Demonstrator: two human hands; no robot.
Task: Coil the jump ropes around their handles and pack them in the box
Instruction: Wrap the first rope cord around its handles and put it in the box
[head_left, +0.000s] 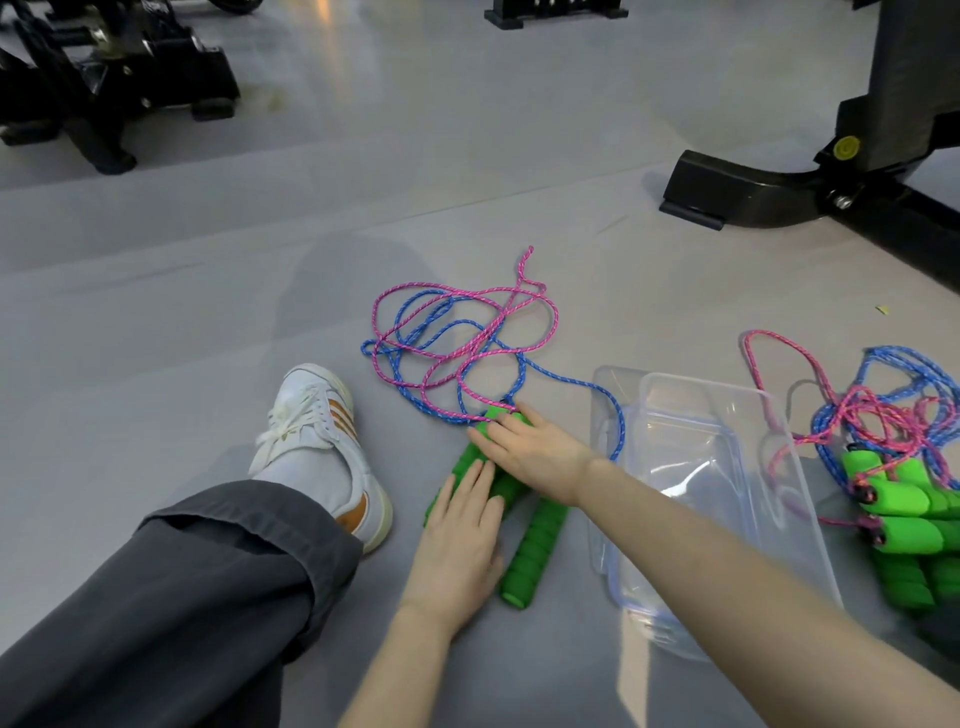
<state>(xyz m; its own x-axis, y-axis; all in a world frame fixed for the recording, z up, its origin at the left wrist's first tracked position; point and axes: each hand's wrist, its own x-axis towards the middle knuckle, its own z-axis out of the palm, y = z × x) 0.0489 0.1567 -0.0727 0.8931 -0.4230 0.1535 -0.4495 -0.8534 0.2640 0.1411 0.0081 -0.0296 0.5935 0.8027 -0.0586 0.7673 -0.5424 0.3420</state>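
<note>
Green foam handles (532, 545) lie together on the grey floor, with pink and blue ropes (457, 338) tangled loosely beyond them. My left hand (457, 540) rests flat on the near part of the handles, fingers straight. My right hand (530, 447) lies on their far ends, where the ropes attach, fingers stretched over them. A clear plastic box (779, 467) stands empty just right of the handles, with the blue rope running against its left wall. Farther right lies a second bundle of green handles (904, 519) with tangled pink and blue ropes (883, 405).
My leg in grey trousers and a white shoe (322, 441) lie left of the handles. Black gym machine bases stand at the far left (104, 88) and the far right (753, 192). A clear lid (613, 384) seems to lie under the box.
</note>
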